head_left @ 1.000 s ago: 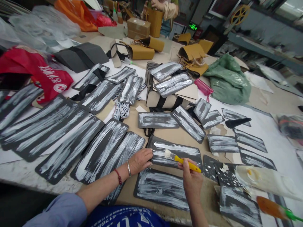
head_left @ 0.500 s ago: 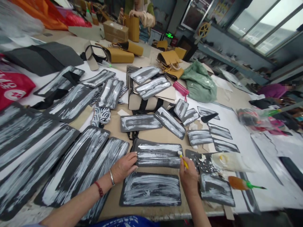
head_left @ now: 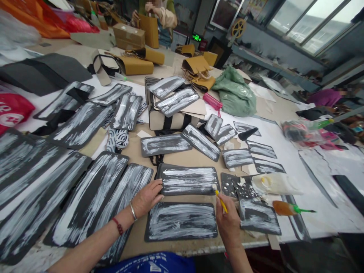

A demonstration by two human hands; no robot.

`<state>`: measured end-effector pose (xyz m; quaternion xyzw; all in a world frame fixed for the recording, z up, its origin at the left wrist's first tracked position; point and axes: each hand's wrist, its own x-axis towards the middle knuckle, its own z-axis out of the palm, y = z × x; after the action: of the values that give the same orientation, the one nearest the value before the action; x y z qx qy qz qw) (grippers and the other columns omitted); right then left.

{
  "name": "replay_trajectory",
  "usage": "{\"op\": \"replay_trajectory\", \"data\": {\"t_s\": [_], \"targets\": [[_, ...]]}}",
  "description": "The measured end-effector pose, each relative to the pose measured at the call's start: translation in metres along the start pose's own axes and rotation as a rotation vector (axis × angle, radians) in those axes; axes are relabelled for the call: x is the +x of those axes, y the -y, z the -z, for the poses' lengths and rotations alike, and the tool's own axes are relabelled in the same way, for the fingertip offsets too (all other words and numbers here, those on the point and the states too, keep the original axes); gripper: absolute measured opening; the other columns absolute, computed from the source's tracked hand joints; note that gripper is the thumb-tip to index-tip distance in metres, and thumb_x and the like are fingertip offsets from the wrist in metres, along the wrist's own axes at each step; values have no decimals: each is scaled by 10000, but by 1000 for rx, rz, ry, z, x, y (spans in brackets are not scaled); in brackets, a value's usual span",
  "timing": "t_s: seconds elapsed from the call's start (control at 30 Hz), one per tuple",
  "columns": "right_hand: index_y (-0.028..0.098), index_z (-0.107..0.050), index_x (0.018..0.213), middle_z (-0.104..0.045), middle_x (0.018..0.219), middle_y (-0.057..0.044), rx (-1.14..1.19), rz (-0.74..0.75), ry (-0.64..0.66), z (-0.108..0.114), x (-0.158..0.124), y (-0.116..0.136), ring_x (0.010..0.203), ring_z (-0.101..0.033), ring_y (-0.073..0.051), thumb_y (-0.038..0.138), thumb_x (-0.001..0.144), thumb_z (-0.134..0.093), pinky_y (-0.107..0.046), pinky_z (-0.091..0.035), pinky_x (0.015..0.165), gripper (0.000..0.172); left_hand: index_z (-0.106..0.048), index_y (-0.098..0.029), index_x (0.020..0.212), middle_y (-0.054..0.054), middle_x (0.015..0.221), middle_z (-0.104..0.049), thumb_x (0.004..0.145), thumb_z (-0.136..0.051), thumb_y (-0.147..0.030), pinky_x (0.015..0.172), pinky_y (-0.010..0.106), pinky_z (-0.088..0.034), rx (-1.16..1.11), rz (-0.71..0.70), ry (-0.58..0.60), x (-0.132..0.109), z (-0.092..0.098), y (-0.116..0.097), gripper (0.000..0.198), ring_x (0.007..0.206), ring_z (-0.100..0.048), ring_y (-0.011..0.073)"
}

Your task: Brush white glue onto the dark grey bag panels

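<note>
My right hand (head_left: 229,222) is closed around a brush (head_left: 222,203) with a yellow handle. Its white-coated tip touches the right end of a dark grey panel (head_left: 189,181) streaked with white paste. This panel lies on top of a small stack of similar ones. At the stack's left edge rest the fingertips of my left hand (head_left: 146,198), fingers stretched out and somewhat apart. Just below lies another coated panel (head_left: 181,222). To the right of the brush is a dark piece spattered with white (head_left: 231,184), beside a whitish paste container (head_left: 280,183).
Coated panels (head_left: 71,197) cover the left side of the table. An orange bottle (head_left: 283,208) with a green nozzle lies at the right. Behind are a beige bag (head_left: 167,120), a green plastic bag (head_left: 234,93) and mustard bags (head_left: 135,65). A co-worker (head_left: 163,19) stands at the far side.
The brush tip has stayed near the panel's right end, with fresh white streaks now covering more of it. My left hand keeps its place at the edge. The whole view has shifted slightly.
</note>
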<state>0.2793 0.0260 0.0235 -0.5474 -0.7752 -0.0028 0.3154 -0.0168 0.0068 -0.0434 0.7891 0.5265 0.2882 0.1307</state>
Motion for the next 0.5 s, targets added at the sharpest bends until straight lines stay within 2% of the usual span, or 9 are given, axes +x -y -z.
{"op": "replay_trajectory", "data": {"t_s": [0.13, 0.2, 0.27, 0.37, 0.43, 0.5], "targets": [[182, -541, 1026, -605, 929, -77, 119, -2, 49, -4, -7, 25, 876, -580, -174, 235, 893, -437, -312, -485, 775, 178, -511, -132, 942, 131, 1067, -564, 771, -537, -147, 875, 376, -500, 19, -3, -10, -2, -2, 0, 174, 1040, -537, 235], [188, -539, 1027, -604, 933, -75, 121, -4, 8, -2, -3, 17, 878, -578, -176, 238, 887, -445, -328, -483, 788, 176, -510, -135, 951, 129, 1076, -561, 772, -537, -148, 877, 374, -499, 16, -3, -10, -3, -3, 1, 181, 1048, -535, 235], [183, -553, 999, -606, 913, -82, 46, -14, -32, -1, 1, -1, 862, -580, -192, 282, 890, -435, -357, -485, 776, 190, -512, -143, 956, 124, 1082, -560, 777, -530, -152, 876, 371, -501, 9, 2, -15, -5, -5, 2, 180, 1052, -535, 231], [168, -579, 946, -616, 875, -94, -12, -32, -9, -2, 4, -17, 839, -585, -206, 342, 896, -406, -373, -492, 749, 251, -520, -149, 955, 120, 1084, -562, 778, -526, -159, 875, 368, -501, -10, 16, -14, -5, -6, 3, 178, 1055, -535, 227], [170, -589, 951, -627, 891, -91, 70, -40, 40, -4, 2, -8, 852, -591, -201, 343, 891, -419, -362, -490, 764, 250, -525, -146, 962, 120, 1092, -561, 769, -530, -154, 887, 372, -493, -32, 39, -4, -5, -5, 3, 193, 1063, -528, 228], [180, -600, 953, -638, 900, -78, 200, -105, 73, -4, 1, 14, 851, -601, -197, 348, 873, -453, -351, -487, 780, 237, -527, -150, 989, 115, 1111, -552, 760, -528, -141, 903, 374, -480, -69, 79, 12, -4, -1, -1, 229, 1073, -518, 223]]}}
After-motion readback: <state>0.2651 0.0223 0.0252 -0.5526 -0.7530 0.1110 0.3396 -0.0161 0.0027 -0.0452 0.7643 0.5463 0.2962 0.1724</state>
